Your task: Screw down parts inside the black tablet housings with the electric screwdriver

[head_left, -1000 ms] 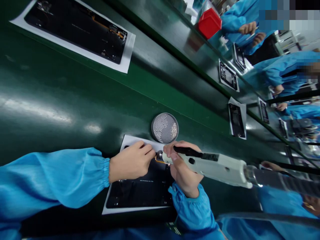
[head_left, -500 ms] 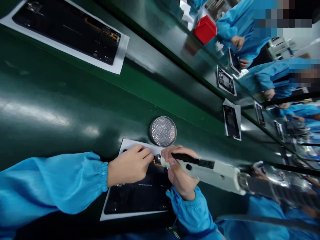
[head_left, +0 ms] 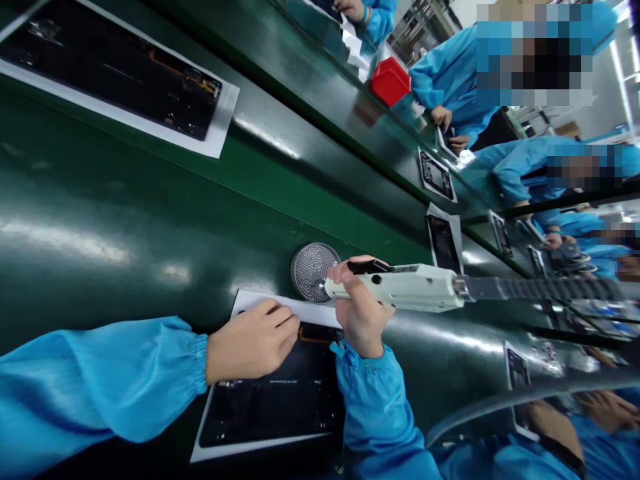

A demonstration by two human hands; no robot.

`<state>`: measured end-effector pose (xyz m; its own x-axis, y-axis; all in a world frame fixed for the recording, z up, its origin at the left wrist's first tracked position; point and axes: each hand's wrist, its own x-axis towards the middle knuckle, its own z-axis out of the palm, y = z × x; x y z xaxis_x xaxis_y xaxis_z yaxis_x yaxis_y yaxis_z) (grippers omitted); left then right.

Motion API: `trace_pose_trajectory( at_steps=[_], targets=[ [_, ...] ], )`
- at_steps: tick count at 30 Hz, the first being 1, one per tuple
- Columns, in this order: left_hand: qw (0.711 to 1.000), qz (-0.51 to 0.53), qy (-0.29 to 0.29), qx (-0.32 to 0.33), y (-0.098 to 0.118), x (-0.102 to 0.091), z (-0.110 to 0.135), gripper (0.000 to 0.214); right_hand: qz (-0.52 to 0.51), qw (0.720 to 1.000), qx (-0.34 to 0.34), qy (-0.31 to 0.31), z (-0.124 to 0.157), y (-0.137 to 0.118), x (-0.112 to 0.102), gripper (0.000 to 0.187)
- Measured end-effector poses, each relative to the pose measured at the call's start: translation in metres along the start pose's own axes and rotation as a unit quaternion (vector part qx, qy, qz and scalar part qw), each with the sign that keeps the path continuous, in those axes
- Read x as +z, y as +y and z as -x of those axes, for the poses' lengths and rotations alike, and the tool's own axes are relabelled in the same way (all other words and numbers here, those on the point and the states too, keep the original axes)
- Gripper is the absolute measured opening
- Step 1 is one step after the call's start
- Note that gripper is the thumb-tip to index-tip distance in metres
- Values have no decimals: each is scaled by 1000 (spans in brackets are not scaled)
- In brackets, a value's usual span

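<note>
My right hand [head_left: 361, 308] grips a white electric screwdriver [head_left: 400, 288] by its nose. The tool's tip sits over the edge of a round metal mesh dish [head_left: 311, 272], lifted clear of the black phone body [head_left: 273, 400]. That phone body lies on a white paper sheet [head_left: 280, 310], with an orange flex cable [head_left: 313, 335] showing near its upper edge. My left hand [head_left: 255, 350] rests with curled fingers on the upper edge of the phone body, holding it down. Part of the phone body is hidden under my left hand.
A dark green conveyor belt [head_left: 150, 200] runs diagonally. Another phone body on white paper [head_left: 115, 80] lies further along it. Beyond a raised rail, more phones on paper and a red box [head_left: 390, 81] stand, with co-workers in blue smocks at the upper right.
The screwdriver has lifted off the phone body and swung round, its tip now over the mesh dish. The orange cable is uncovered. The whole view has turned as my head moved.
</note>
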<state>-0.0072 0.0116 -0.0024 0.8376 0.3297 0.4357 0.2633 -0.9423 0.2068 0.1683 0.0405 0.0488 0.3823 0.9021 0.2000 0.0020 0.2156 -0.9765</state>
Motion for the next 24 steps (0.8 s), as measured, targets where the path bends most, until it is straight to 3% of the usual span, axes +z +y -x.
trace_pose_trajectory(
  at_steps=[10, 24],
  targets=[
    [999, 2, -30, -27, 2, -2, -2, 20, 19, 1000, 4, 8, 2, 0, 0, 19],
    [1000, 7, 5, -22, -1, 1, -1, 17, 51, 999, 11, 8, 3, 1, -3, 18]
  ],
)
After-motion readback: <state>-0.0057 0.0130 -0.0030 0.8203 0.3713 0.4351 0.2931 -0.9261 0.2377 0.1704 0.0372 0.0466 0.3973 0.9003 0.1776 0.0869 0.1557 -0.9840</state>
